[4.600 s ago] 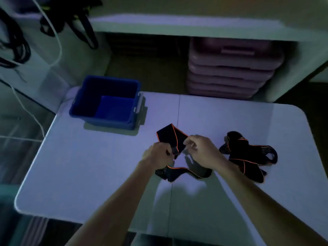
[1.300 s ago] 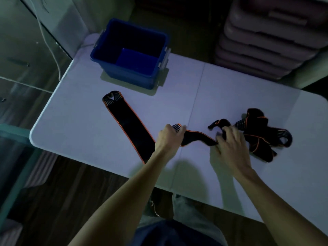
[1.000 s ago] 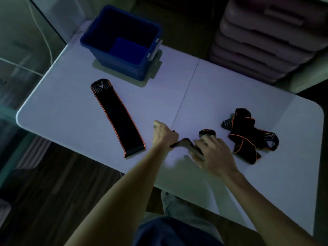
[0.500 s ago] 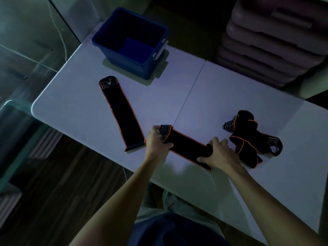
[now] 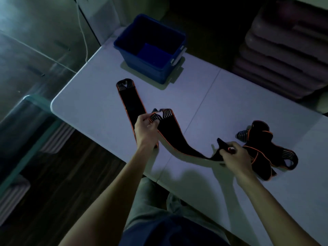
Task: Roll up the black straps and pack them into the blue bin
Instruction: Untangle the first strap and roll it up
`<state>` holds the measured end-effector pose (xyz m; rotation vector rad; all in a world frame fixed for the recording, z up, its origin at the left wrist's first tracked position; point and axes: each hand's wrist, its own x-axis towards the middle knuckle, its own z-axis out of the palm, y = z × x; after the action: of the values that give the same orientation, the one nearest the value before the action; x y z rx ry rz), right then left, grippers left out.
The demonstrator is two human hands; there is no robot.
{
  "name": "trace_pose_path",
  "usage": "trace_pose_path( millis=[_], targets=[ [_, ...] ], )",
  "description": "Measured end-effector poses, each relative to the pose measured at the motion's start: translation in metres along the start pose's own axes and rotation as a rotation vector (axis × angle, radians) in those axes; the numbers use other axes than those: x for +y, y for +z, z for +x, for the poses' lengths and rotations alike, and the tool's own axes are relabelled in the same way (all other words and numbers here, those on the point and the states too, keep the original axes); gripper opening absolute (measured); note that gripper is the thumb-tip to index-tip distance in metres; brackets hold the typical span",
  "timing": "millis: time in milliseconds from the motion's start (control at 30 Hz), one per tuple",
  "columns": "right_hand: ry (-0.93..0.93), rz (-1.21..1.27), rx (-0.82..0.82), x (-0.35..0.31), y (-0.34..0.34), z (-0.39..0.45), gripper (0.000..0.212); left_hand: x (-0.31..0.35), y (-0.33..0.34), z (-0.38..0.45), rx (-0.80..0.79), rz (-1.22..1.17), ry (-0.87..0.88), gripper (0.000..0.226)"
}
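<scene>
Head view, items listed left to right.

Worktop [image 5: 230, 103]: pale, seam down the middle, near edge close to the body.

Flat strap [image 5: 130, 102]: black, orange-edged, laid straight on the worktop, ribbed end pointing toward the bin, near end hidden behind the left hand. Not rolled.

Bin [image 5: 150, 48]: blue, open, at the far left corner of the worktop; appears empty, though the interior is dim.

Left hand [image 5: 145, 128]: closed in a pinch on the ribbed end of the held strap [image 5: 175, 137], raised above the flat strap.

Held strap: spans both hands, sags in a curve, middle touching or just above the worktop near the edge; cannot tell which.

Right hand [image 5: 234, 157]: closed on the other end, which is bunched and partly folded in the fingers.

Pile [image 5: 262, 150]: further straps, tangled, just beside the right hand, count unclear.

Stage, as judged: sorting and straightening; nothing rolled, nothing packed.

Risks, as judged:
- Twist left in the held strap, giving a skewed, loose roll.
- Held strap set down across the flat strap, ends confused.
- Sagging middle sliding off the near edge if one pinch slackens.
- Right hand snagging the pile and dragging it along.
- Loose rolls springing open inside the bin.
</scene>
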<state>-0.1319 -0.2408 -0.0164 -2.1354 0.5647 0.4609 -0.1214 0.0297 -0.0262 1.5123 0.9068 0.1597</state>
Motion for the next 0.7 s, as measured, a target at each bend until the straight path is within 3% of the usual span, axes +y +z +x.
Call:
trace_pose_path(
  millis=[133, 267, 367, 500, 700],
  targets=[
    [0.252, 0.592, -0.112, -0.033, 0.026, -0.008, 0.016, 0.032, -0.036, 0.049, 0.071, -0.143, 0.013, 0.012],
    [0.373, 0.944, -0.157, -0.063, 0.07, -0.026, 0.025, 0.051, -0.064, 0.107, 0.096, -0.097, 0.024, 0.012],
    [0.371, 0.901, -0.134, -0.078, 0.104, -0.037, 0.016, 0.051, -0.079, 0.151, 0.091, -0.007, 0.003, 0.022],
    [0.37, 0.727, -0.073, -0.09, 0.14, -0.047, 0.019, 0.053, -0.083, 0.192, 0.006, 0.138, -0.02, 0.023],
    [0.317, 0.436, -0.243, -0.099, 0.177, -0.052, 0.021, 0.055, -0.077, 0.229, -0.045, 0.274, -0.031, 0.01]
  ],
)
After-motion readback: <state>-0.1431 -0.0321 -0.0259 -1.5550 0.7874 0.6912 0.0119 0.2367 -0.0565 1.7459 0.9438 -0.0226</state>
